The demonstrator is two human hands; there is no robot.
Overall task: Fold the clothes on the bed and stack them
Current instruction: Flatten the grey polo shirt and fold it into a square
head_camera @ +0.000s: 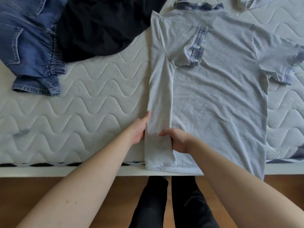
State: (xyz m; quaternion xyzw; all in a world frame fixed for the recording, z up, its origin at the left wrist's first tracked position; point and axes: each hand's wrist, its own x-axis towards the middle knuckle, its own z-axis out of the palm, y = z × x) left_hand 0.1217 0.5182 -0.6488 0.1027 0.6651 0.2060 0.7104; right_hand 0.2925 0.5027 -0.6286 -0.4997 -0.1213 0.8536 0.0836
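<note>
Item: pale grey short-sleeved cotton polo shirt (pixel 218 99), long axis running away from you; folded strip btwn your hands, left hand (pixel 139 129) fingers flat on its outer edge, right hand (pixel 176 140) fingers curled on its inner edge; unfolded side lies right of right hand.

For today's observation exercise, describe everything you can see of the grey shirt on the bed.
The grey shirt is light knit with plaid collar and sleeve cuffs. It lies flat on the quilted mattress, collar away, hem overhanging the near edge. Its left side and sleeve are folded inward; the right sleeve lies spread out. The left hand touches the fold's outer edge, and the right hand grips its inner edge.
</note>
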